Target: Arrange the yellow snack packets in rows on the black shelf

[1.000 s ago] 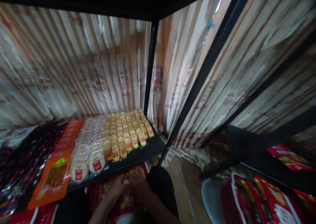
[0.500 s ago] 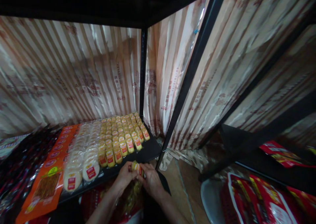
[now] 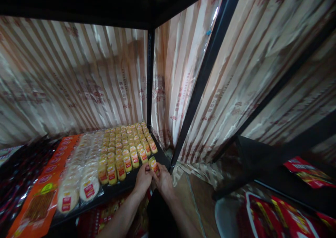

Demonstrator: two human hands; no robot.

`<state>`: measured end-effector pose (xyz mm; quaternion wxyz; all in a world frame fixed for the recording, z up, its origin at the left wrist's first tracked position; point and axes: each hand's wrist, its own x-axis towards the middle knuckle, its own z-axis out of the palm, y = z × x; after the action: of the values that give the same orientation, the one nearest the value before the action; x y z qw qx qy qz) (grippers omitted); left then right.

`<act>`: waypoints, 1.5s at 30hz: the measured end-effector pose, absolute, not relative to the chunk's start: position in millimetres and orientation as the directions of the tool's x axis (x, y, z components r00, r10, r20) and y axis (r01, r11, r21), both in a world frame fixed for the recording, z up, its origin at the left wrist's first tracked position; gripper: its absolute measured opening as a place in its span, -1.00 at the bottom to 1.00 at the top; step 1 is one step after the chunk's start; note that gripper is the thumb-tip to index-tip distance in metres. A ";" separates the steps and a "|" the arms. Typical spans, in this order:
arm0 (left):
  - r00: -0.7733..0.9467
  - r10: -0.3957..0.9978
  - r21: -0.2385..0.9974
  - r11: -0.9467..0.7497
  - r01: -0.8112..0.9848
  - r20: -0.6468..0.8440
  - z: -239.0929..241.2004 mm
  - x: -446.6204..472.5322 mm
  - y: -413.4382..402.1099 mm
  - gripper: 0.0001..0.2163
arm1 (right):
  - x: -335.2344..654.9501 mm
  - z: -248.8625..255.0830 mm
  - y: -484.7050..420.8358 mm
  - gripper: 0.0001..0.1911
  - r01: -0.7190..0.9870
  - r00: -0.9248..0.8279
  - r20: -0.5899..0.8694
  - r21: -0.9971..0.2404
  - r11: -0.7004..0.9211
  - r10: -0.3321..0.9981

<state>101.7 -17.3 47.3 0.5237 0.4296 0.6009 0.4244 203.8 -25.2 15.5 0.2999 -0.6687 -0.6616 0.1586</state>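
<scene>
Packet (image 3: 153, 164) stands near-upright lengthwise in both hands (image 3: 144, 178), label (image 3: 154, 167) facing the camera.

a shop, black shelf (image 3: 143, 173) lined with rows of packaged snacks (image 3: 127, 149), shelving posts (image 3: 195, 94)

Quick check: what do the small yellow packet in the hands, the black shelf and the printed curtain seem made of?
Small yellow packet: probably thin, smooth plastic wrap; a faint sheen shows, though it is blurred.
Black shelf: perhaps painted metal or coated board; the surface looks flat and dull.
Printed curtain: plastic sheeting or satiny fabric; bright highlights follow its folds.
</scene>
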 end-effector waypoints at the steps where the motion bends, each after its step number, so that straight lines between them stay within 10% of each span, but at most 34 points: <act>1: -0.100 0.961 0.959 0.268 0.094 -0.259 50.3 103.0 -15.0 -0.70 | 204.1 16.8 -21.8 -0.60 0.777 0.081 0.201 -0.626 0.064 0.976; 45: -0.192 0.968 0.942 0.210 0.260 -0.163 27.1 109.8 17.9 -0.61 | 188.0 -12.4 25.5 -0.52 0.428 0.137 0.229 -0.891 0.151 0.964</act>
<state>109.8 17.9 27.1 0.4260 0.4717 0.6509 0.4151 188.0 25.5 -12.4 0.4734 -0.5871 -0.5926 0.2829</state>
